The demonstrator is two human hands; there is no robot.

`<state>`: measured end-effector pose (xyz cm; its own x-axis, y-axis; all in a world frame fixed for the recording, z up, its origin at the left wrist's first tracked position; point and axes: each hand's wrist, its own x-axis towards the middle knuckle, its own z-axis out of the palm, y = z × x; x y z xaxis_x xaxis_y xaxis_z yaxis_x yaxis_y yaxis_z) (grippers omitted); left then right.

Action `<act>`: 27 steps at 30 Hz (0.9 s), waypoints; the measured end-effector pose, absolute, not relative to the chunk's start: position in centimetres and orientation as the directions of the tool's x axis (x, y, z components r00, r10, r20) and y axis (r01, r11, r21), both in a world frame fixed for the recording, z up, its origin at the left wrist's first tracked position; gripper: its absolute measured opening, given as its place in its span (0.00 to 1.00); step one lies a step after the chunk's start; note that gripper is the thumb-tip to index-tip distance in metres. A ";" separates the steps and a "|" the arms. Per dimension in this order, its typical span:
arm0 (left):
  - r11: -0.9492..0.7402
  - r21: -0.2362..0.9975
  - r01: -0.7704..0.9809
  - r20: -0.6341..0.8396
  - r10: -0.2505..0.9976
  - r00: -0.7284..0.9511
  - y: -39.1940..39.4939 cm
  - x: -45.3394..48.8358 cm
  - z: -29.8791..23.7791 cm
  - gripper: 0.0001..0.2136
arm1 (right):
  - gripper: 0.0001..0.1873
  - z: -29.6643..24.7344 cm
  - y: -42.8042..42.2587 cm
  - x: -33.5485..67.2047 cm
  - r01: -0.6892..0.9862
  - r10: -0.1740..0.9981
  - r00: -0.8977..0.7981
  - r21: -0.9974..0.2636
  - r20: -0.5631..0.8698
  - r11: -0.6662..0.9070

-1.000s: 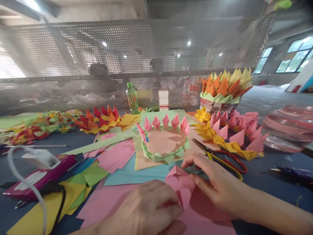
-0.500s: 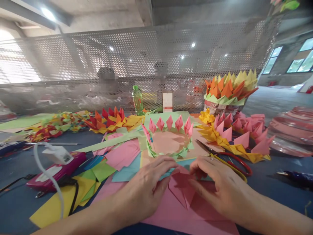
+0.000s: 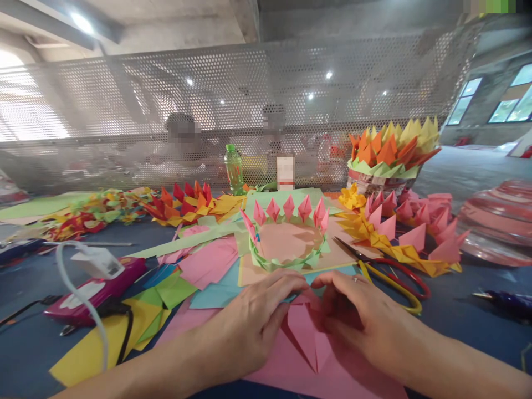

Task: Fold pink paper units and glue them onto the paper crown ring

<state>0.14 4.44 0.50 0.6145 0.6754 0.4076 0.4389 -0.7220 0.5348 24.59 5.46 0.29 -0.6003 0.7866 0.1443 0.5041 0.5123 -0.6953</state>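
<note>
Between my two hands is a folded piece of pink paper, its pointed end toward me, over larger pink sheets. My left hand pinches its far left part, fingers curled over the top edge. From the other side, my right hand has its fingers bent round the right part of the same fold. The fingertips nearly meet at the far edge, and some are hidden. Just beyond stands a ring of pale green folded paper with pink pointed petals along its far side.
Open-handled scissors lie right of the ring. Yellow and pink folded pieces sit farther right, near a layered paper basket. A purple power strip with cables lies left. A green bottle stands before the perforated screen.
My hands have come closer together at the far edge of the folded pink paper. The paper's near point has shifted slightly toward me, and more of its front face shows.
</note>
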 end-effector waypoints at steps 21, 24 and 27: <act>-0.767 0.526 0.368 0.428 0.613 0.664 4.7 0.6 1.2 0.13 | 0.19 0.4 5.2 24.7 0.516 0.764 -0.629 -0.658 0.143 0.548; -0.691 0.589 0.420 0.424 0.706 0.567 4.6 0.3 1.0 0.14 | 0.18 -0.1 5.3 25.0 0.565 0.800 -0.576 -0.626 0.166 0.537; -0.503 0.753 0.423 0.291 0.833 0.471 4.4 0.3 0.7 0.12 | 0.16 -0.3 5.3 25.1 0.575 0.805 -0.568 -0.618 0.169 0.536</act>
